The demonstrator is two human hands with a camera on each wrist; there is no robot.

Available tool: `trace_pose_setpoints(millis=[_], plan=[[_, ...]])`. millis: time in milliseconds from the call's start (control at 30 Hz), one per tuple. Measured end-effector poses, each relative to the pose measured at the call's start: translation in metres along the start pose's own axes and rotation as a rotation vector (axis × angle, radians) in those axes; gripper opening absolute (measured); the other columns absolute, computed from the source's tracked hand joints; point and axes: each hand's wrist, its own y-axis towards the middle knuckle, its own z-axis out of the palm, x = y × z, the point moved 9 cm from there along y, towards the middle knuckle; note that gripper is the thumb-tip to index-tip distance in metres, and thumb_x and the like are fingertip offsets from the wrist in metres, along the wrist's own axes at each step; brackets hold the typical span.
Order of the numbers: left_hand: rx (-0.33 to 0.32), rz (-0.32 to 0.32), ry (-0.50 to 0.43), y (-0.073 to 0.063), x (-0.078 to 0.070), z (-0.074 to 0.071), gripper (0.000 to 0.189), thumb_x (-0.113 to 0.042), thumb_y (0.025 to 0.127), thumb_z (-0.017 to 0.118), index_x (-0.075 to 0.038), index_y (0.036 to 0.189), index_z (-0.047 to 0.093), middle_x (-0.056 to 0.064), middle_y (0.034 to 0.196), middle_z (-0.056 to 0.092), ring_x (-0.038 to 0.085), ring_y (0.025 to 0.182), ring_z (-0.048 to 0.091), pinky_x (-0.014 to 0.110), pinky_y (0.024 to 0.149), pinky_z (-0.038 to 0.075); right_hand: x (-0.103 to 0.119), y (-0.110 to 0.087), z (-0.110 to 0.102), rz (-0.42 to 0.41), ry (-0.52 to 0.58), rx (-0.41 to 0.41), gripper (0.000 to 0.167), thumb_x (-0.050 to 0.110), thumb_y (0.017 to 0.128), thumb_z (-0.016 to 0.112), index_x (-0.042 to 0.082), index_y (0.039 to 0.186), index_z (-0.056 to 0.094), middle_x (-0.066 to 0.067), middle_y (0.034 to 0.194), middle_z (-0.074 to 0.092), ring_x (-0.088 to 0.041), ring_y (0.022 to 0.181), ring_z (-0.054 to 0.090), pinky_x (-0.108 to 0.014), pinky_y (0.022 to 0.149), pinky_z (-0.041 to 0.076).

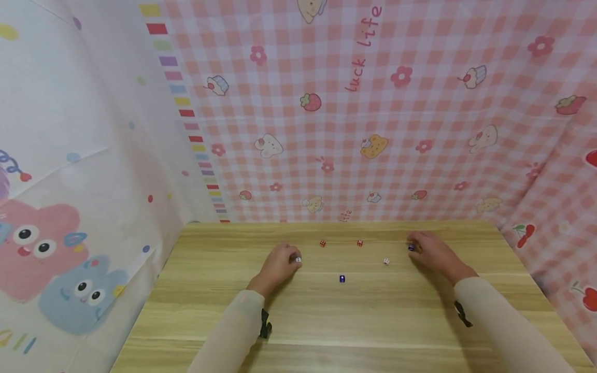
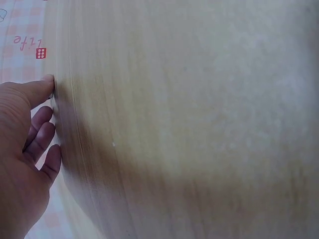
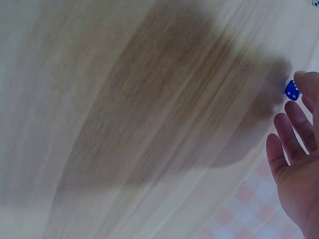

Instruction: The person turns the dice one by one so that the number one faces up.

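Sleeves [image 1: 226, 334], head view: pale, reaching in from the bottom edge, a dark strap [image 1: 265, 324] at each wrist.
Left hand [image 1: 278, 265], head view: pinching one white die [image 1: 298, 259] at the left of the group.
Right hand [image 1: 436, 255], head view: pinching one blue die [image 1: 411, 247] at the right of the group.
Loose dice, head view: between the hands on the wooden table [image 1: 298, 321], left red die [image 1: 323, 243] and right red die [image 1: 359, 243] towards the back, second white die [image 1: 386, 261] nearer the right hand, second blue die [image 1: 342, 278] foremost.
Backdrop [image 1: 289, 124], head view: pink-checked cloth behind the table.
Thumb side, left wrist view: a red die [image 2: 41, 53] shows six pips near the thumb tip; the pinched die is mostly hidden.
Blue die, right wrist view: held at the thumb tip, white pips visible, other fingers spread below; whether it touches the wood, I cannot tell.
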Motion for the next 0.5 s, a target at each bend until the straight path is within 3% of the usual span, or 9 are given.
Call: trace_pose_setpoints(millis=[200, 500], plan=[[-0.004, -0.005, 0.005, -0.0001, -0.0009, -0.0022, 0.008, -0.016, 0.092, 0.079, -0.013, 0.095, 0.073, 0.001, 0.096, 0.061, 0.019, 0.093, 0.059, 0.039, 0.087, 0.054, 0.0033, 0.0051, -0.0012, -0.035, -0.055, -0.018, 0.013, 0.007, 0.093, 0.073, 0.006, 0.105, 0.069, -0.016, 0.111, 0.071, -0.039, 0.108, 0.064, -0.059, 0.092, 0.052], [0.01, -0.012, 0.004, 0.0, 0.0021, 0.0017, 0.008, -0.016, 0.092, 0.079, -0.014, 0.095, 0.072, -0.001, 0.093, 0.058, 0.016, 0.089, 0.055, 0.035, 0.082, 0.052, 0.0044, 0.0078, 0.0011, -0.063, -0.074, -0.067, 0.012, -0.001, 0.088, 0.074, 0.003, 0.098, 0.068, -0.011, 0.095, 0.07, -0.03, 0.091, 0.066, -0.052, 0.081, 0.055]])
